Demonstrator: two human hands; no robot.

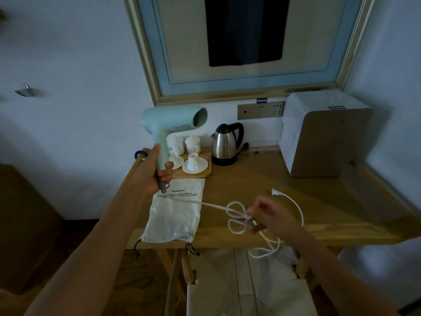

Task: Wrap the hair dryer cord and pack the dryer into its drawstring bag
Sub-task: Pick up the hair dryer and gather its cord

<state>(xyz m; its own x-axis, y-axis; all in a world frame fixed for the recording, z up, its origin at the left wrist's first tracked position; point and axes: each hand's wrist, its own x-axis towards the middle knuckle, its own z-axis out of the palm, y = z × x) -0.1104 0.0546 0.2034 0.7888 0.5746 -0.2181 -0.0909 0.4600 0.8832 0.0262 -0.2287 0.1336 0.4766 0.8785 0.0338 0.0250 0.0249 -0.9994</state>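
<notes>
The left hand is closed around the handle of the mint-green hair dryer and holds it upright above the left part of the bench, its nozzle pointing right. The white cord runs from the handle to the right hand, whose fingers pinch a few loose loops above the front edge. The plug lies on the bench behind this hand. The white drawstring bag lies flat near the front left corner, its mouth at the front edge.
</notes>
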